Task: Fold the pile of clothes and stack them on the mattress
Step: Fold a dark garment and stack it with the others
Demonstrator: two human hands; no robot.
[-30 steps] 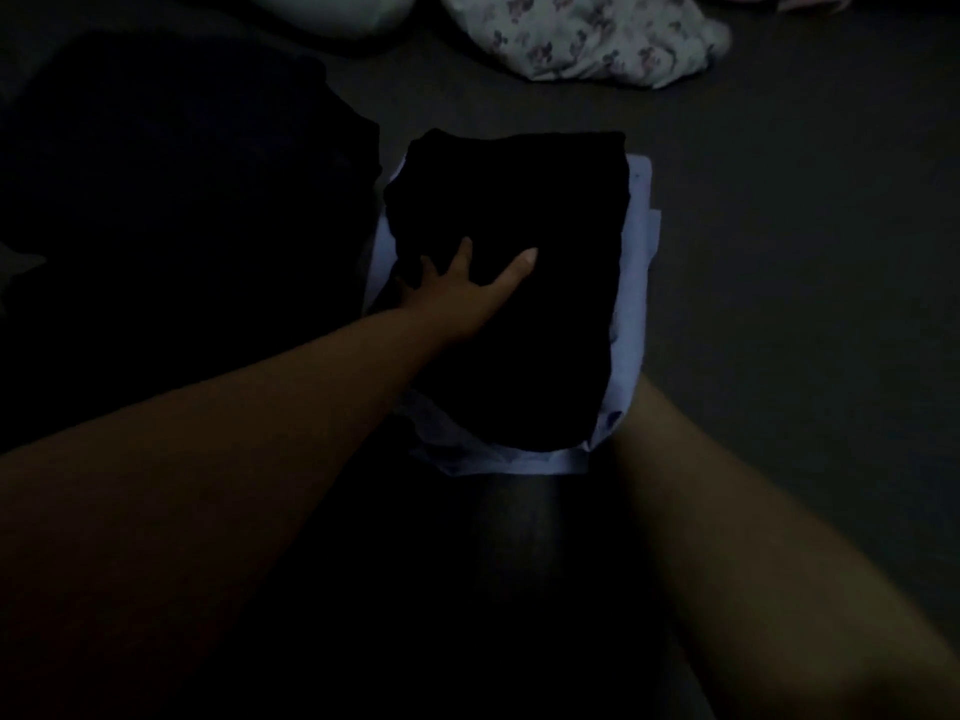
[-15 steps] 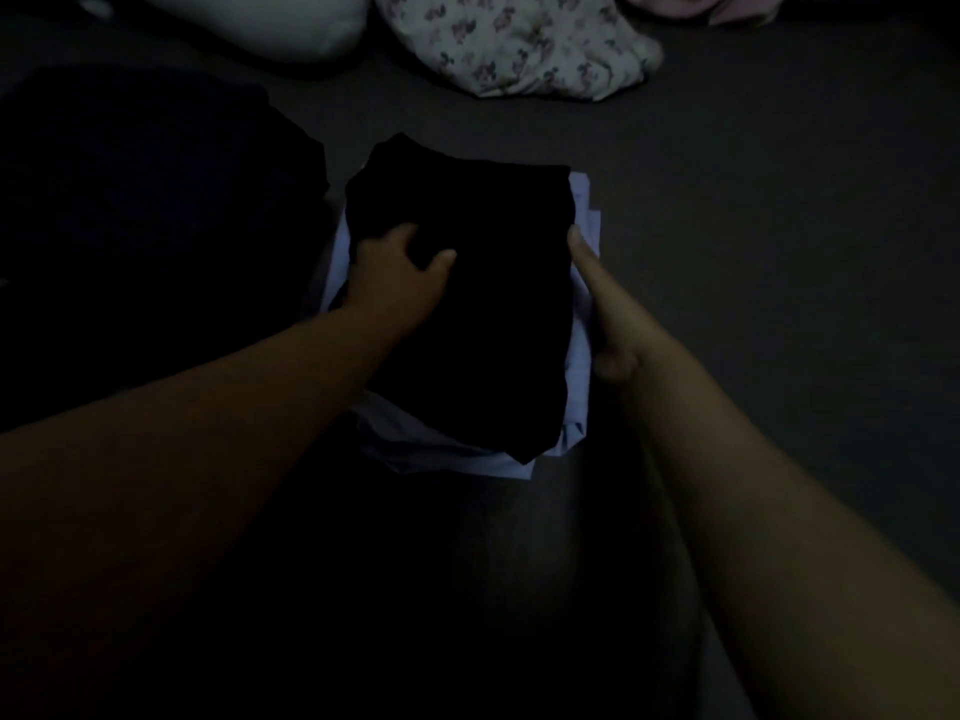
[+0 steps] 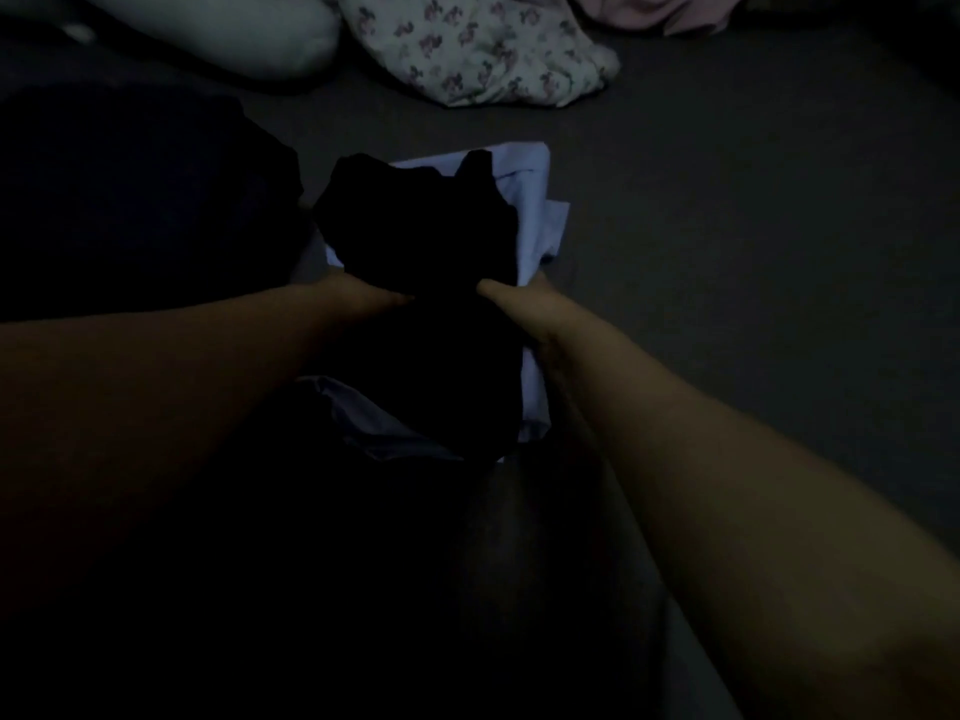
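1. A second ago our left hand (image 3: 363,298) lay flat, fingers spread, on the black garment (image 3: 426,283); now both hands sit at its mid-line, left hand on its left edge, right hand (image 3: 524,304) on its right.
2. The garment's far half has come up and bunched; its top edge is now ragged, and more of the pale blue garment (image 3: 535,210) beneath shows beyond it. We judge a fold toward us is under way.
3. Fingers: both hands appear to pinch the black cloth, but the dim light hides the fingertips, so we cannot tell the exact grip.
4. The black garment lies on the pale blue one, on the grey mattress (image 3: 727,252).
5. Containers: none in view. A floral cloth (image 3: 478,49) lies well beyond the black garment; a dark heap (image 3: 130,200) lies to its left.
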